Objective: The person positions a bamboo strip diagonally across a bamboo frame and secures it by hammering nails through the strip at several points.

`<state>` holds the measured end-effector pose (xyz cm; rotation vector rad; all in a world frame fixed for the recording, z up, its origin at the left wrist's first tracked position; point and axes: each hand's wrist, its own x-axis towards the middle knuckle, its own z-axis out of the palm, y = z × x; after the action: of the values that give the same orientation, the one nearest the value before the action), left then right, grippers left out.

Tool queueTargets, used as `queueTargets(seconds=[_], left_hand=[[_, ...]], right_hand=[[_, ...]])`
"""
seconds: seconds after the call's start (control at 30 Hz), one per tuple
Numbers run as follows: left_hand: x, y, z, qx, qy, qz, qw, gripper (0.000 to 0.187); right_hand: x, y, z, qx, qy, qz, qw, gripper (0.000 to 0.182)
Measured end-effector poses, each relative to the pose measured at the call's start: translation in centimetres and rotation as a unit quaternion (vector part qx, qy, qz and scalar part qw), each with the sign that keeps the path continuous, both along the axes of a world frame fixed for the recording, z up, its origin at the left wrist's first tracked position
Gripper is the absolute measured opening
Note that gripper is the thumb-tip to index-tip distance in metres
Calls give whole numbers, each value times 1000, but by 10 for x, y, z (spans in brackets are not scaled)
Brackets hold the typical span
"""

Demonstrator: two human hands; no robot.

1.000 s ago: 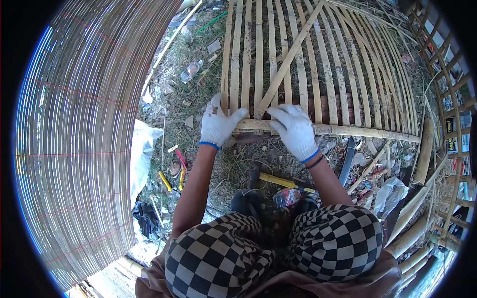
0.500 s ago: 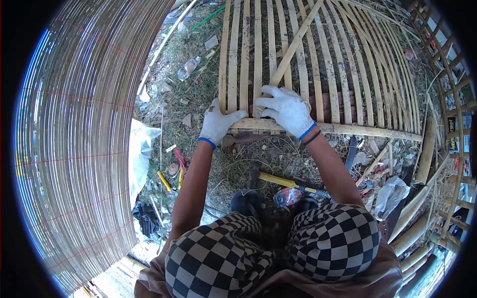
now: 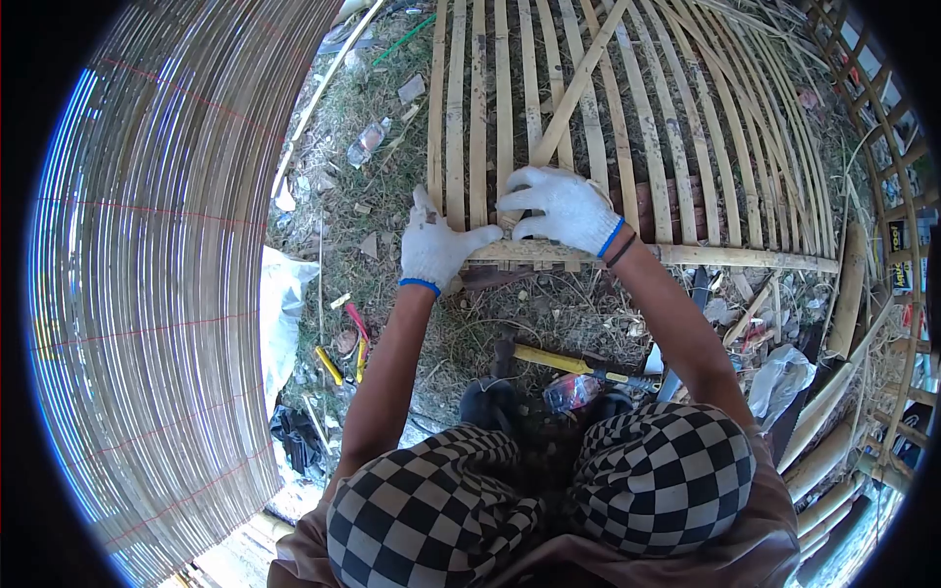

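A panel of pale bamboo slats (image 3: 505, 108) lies on the ground ahead, with a crosswise bamboo strip (image 3: 716, 257) along its near edge. My left hand (image 3: 433, 243), in a white knit glove, is at the panel's near left corner, thumb stretched right along the edge and fingers apart. In the same kind of glove, my right hand (image 3: 564, 209) has its fingers curled round slat ends at the near edge. A loose diagonal slat (image 3: 583, 83) lies over the panel and ends just behind my right hand.
A hammer (image 3: 549, 359) with a yellow handle and a plastic bottle (image 3: 571, 391) lie by my feet. A standing bamboo screen (image 3: 167, 294) fills the left. Bamboo poles (image 3: 814, 461) and a clear plastic bag (image 3: 781, 384) are at the right.
My left hand has shifted slightly right and down, its fingers less wrapped over the corner. My right hand has moved slightly left, still at the slat ends.
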<state>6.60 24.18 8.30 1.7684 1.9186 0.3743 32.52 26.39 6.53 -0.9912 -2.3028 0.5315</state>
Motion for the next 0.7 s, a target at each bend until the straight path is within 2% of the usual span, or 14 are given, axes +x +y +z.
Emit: queueTargets(seconds=[0.17, 0.37, 0.47, 0.57, 0.7], left_hand=[[6, 2, 13, 1, -30, -12, 999, 148], [8, 1, 12, 24, -70, -17, 997, 135], [9, 3, 15, -12, -123, -10, 992, 134], [11, 7, 23, -33, -62, -7, 998, 135], [6, 7, 5, -18, -22, -6, 1000, 137]], right_hand=[[3, 8, -5, -11, 36, 28, 999, 40], [0, 10, -10, -37, 46, 12, 998, 36], [-1, 10, -11, -51, 49, 0, 998, 31], [-1, 12, -15, -54, 54, -3, 997, 30], [-3, 13, -12, -76, 34, -15, 996, 31]])
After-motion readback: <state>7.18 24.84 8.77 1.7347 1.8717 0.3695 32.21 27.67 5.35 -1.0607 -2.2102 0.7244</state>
